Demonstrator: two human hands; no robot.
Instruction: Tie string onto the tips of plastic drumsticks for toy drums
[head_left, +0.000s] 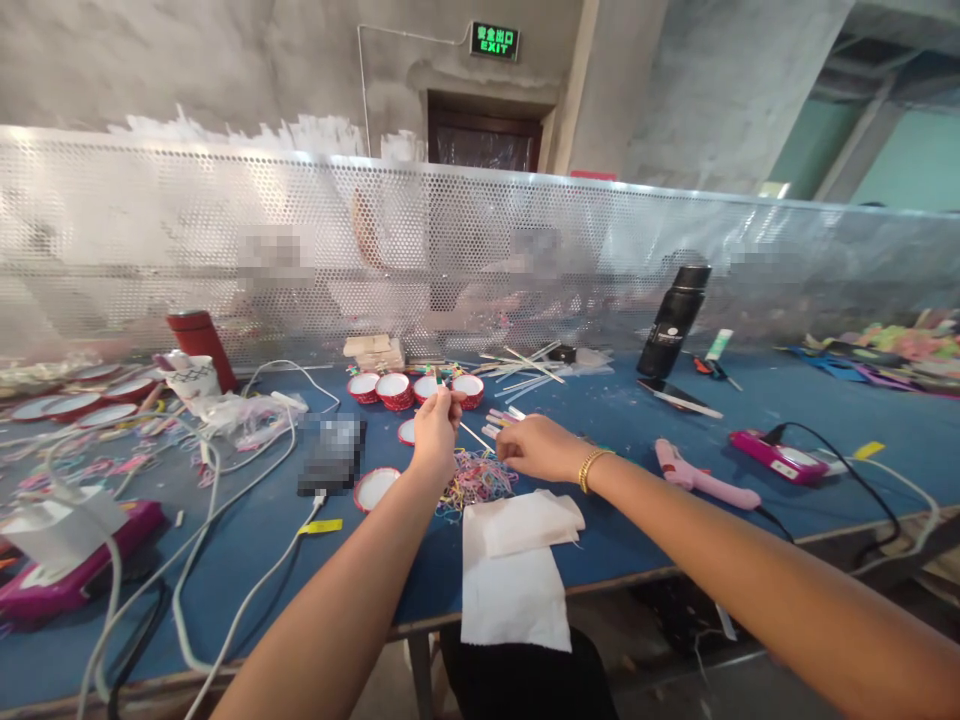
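Note:
My left hand [435, 428] is raised over the blue table [615, 430], its fingertips pinched on a thin stick [442, 388] with a coloured tip. To its right, my right hand [534, 447] is closed around a bundle of thin sticks [501, 416], whose pale ends poke out to the left. A gold bracelet [591, 466] circles that wrist. Below both hands lies a heap of thin coloured strips [474, 478]. White folded cloth [517, 570] hangs over the table's near edge.
Several red-rimmed white cups [394, 390] stand behind the hands. A pink glue gun [697, 478], a pink device [776, 458], a black bottle [673, 322], a red flask [199, 345] and white cables [225, 500] lie around. A perforated metal screen [480, 250] walls the far side.

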